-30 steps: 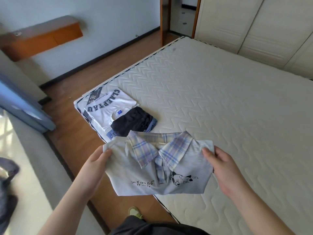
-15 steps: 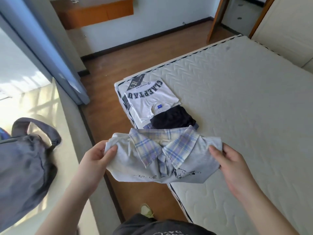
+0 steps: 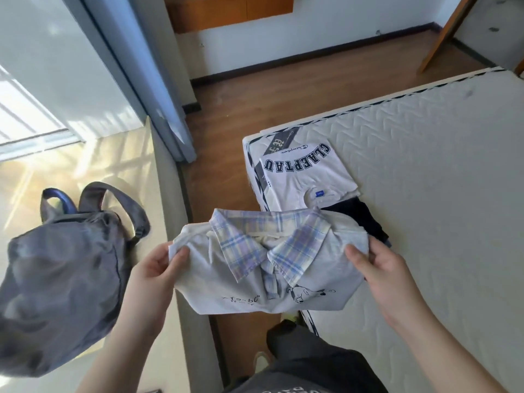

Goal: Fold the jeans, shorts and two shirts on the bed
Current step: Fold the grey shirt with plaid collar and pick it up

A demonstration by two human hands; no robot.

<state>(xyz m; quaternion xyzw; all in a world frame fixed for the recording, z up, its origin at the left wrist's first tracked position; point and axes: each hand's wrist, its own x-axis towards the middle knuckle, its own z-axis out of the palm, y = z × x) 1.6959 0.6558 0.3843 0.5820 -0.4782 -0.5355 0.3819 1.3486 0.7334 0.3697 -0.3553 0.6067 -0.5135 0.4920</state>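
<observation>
A folded grey shirt with a plaid collar (image 3: 263, 262) hangs in the air over the gap between the bed and the window ledge. My left hand (image 3: 153, 268) pinches its left edge and my right hand (image 3: 380, 268) grips its right edge. On the corner of the white mattress (image 3: 425, 171) lies a folded white shirt with dark lettering (image 3: 303, 171). A dark folded garment (image 3: 363, 219) sits beside it, partly hidden behind the held shirt. I cannot pick out the jeans for certain.
A grey backpack (image 3: 59, 268) rests on the beige window ledge (image 3: 170, 321) at left. Brown wooden floor (image 3: 255, 109) runs between ledge and bed. A wooden shelf (image 3: 226, 9) hangs on the far wall. A door frame (image 3: 442, 32) stands at top right.
The view has swung left, bringing the backpack and window ledge into sight. The held shirt has shifted left off the mattress edge toward the ledge; both hands keep their hold.
</observation>
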